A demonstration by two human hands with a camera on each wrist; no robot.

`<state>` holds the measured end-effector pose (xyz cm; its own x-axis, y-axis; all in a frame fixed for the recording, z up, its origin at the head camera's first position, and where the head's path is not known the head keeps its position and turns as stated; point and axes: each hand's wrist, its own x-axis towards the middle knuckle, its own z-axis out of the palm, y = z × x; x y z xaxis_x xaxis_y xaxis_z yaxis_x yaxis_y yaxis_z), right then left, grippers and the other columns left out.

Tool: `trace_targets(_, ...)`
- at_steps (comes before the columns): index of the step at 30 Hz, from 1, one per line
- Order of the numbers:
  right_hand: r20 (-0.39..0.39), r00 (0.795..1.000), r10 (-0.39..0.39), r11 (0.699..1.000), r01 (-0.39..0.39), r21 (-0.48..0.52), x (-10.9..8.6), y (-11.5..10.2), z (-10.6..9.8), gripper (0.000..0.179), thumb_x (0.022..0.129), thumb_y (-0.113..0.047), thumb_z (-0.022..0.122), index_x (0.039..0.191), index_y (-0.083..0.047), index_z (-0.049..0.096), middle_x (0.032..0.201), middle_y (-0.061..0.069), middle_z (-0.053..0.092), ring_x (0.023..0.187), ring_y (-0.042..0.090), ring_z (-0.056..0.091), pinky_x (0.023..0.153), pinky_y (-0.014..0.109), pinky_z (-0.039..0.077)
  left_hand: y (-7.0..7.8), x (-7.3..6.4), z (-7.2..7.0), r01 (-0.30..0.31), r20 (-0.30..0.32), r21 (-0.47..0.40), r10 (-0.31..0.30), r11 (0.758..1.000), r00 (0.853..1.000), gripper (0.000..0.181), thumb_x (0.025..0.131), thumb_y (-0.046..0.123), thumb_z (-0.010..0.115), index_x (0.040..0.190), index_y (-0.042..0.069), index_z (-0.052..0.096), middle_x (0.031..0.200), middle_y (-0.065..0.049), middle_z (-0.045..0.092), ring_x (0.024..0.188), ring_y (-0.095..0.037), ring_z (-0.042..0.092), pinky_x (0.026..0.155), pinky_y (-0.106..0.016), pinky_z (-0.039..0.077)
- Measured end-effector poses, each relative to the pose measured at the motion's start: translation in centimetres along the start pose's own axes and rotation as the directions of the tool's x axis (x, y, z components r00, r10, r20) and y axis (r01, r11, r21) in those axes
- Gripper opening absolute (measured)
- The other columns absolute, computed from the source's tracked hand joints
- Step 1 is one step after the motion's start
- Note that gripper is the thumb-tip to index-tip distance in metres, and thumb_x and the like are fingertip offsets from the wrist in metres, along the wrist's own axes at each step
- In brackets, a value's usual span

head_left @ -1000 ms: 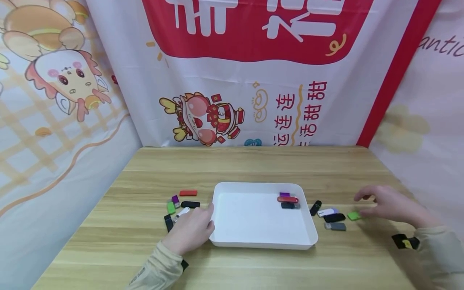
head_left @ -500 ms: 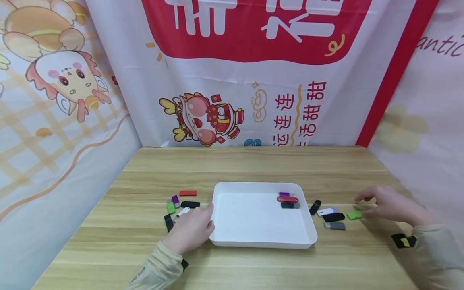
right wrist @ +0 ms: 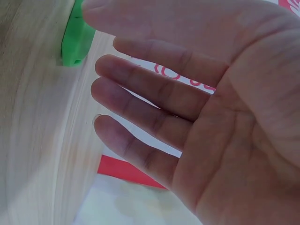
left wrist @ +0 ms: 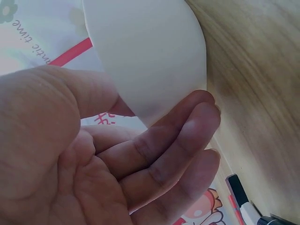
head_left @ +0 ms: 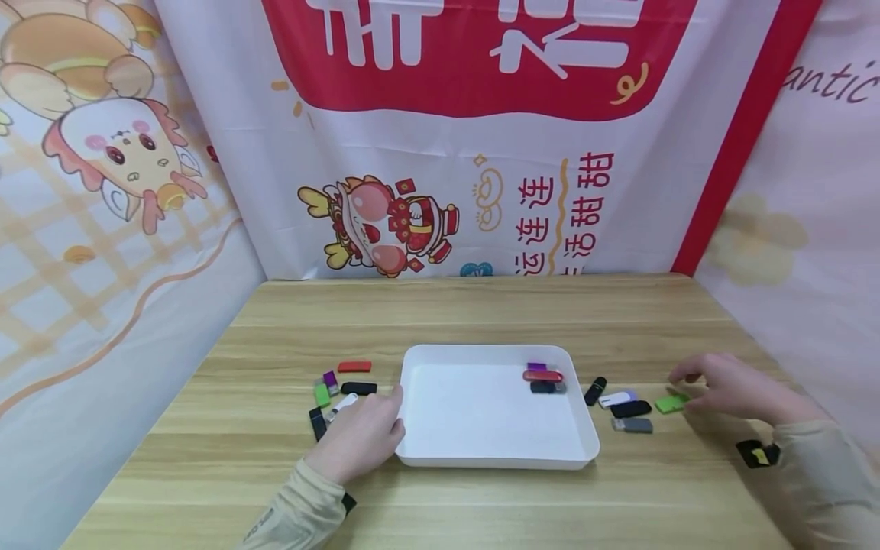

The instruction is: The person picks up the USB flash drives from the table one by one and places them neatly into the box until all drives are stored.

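My left hand (head_left: 357, 441) holds the left wall of a shallow white tray (left wrist: 154, 51), thumb behind the wall and fingers against its outer face. Inside the tray's right part lie a purple USB stick (head_left: 537, 367), a red one (head_left: 543, 376) and a dark one (head_left: 543, 388). Over the table on the right, my right hand (right wrist: 211, 112) has loosely bent, spread fingers and holds nothing. Its thumb tip is right by a green USB stick (head_left: 671, 403), which the thumb partly covers in the right wrist view.
Between tray and right hand lie black (head_left: 596, 391), white-and-purple (head_left: 617, 399), second black (head_left: 630, 409) and grey (head_left: 633, 425) USB sticks. Several more lie left of the tray, including red (head_left: 354, 367), black (head_left: 358, 388) and green (head_left: 321, 395) ones. Printed cloths (head_left: 440, 137) surround the wooden table (head_left: 481, 313).
The head view has shifted slightly. Slightly more of the green USB stick shows beside my right thumb. My left hand stays on the tray wall.
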<state>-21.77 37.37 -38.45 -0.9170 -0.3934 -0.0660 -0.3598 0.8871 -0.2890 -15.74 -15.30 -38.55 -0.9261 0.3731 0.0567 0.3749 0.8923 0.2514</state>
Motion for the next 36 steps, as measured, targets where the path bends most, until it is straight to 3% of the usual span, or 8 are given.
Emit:
trace_targets(9, 0.024, 0.999, -0.035, 0.999, 0.034, 0.015, 0.45, -0.2, 0.41, 0.033, 0.067, -0.004, 0.084, 0.098, -0.005, 0.073, 0.094, 0.002, 0.069, 0.087, 0.026, 0.064, 0.076, 0.049, 0.053, -0.22, -0.05, 0.2, -0.026, -0.034, 0.018, 0.026, 0.999, 0.999, 0.048, 0.09, 0.01, 0.061, 0.132, -0.013, 0.052, 0.058, 0.002, 0.044, 0.043, -0.01, 0.04, 0.039, -0.026, 0.032)
trace_targets(15, 0.046, 0.999, -0.009, 1.0, 0.009, 0.002, 0.57, -0.28, 0.45, 0.027, 0.067, 0.0, 0.083, 0.091, -0.008, 0.073, 0.087, -0.002, 0.066, 0.08, 0.021, 0.061, 0.071, 0.045, 0.053, -0.28, -0.06, 0.25, -0.028, -0.035, 0.02, 0.029, 0.999, 0.999, 0.048, 0.09, 0.01, 0.061, 0.131, -0.014, 0.052, 0.057, 0.002, 0.043, 0.044, -0.011, 0.04, 0.04, -0.026, 0.032)
trace_targets(26, 0.043, 0.999, -0.03, 1.0, 0.029, 0.01, 0.51, 0.01, 0.93, 0.022, 0.069, 0.0, 0.082, 0.085, -0.014, 0.076, 0.081, -0.007, 0.064, 0.072, 0.013, 0.056, 0.063, 0.031, 0.049, -0.28, -0.2, 0.36, -0.015, -0.029, 0.031, 0.015, 0.999, 0.999, 0.048, 0.089, 0.01, 0.062, 0.13, -0.013, 0.053, 0.059, -0.001, 0.048, 0.047, -0.012, 0.044, 0.042, -0.028, 0.034)
trace_targets(36, 0.056, 0.998, -0.002, 1.0, 0.001, 0.015, 0.32, -0.2, 0.56, 0.02, 0.072, -0.001, 0.082, 0.086, -0.013, 0.075, 0.081, -0.006, 0.062, 0.071, 0.012, 0.053, 0.061, 0.03, 0.048, -0.31, -0.17, 0.31, -0.027, -0.044, 0.033, 0.029, 0.999, 0.999, 0.049, 0.089, 0.01, 0.062, 0.13, -0.014, 0.053, 0.058, 0.002, 0.045, 0.048, -0.012, 0.044, 0.041, -0.028, 0.035)
